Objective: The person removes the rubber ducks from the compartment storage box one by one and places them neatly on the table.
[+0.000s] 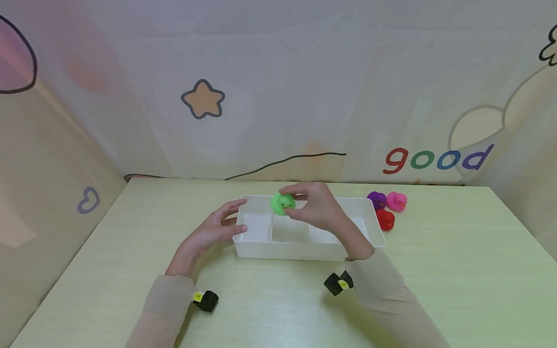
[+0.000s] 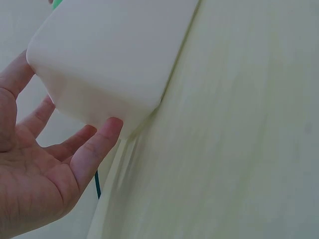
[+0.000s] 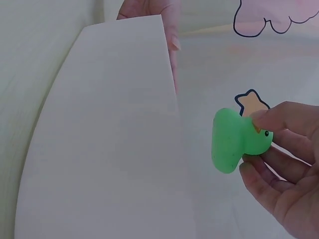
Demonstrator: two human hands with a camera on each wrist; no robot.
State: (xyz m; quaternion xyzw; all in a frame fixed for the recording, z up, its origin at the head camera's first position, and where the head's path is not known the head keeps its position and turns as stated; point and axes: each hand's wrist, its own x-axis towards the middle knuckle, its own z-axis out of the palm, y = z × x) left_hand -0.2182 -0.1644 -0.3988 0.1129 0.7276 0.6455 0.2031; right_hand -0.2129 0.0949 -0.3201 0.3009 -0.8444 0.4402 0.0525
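A small green rubber duck (image 1: pixel 284 204) is pinched between the thumb and fingers of my right hand (image 1: pixel 317 205), over the left part of a white divided box (image 1: pixel 283 250). In the right wrist view the duck (image 3: pixel 229 142) is gripped by its head, and its rounded base faces the box. My left hand (image 1: pixel 217 224) rests against the box's left end, fingers spread toward the back corner and thumb toward the front. From the left wrist view, the fingertips lie along the box's outer end wall (image 2: pixel 89 97).
Beside the box's right end sit a purple duck (image 1: pixel 376 199), a pink duck (image 1: pixel 397 201) and a red duck (image 1: pixel 385 220), close together. A pale wood-grain table (image 1: pixel 261 304) bears everything. Behind it hangs a printed cloth backdrop (image 1: pixel 278 87).
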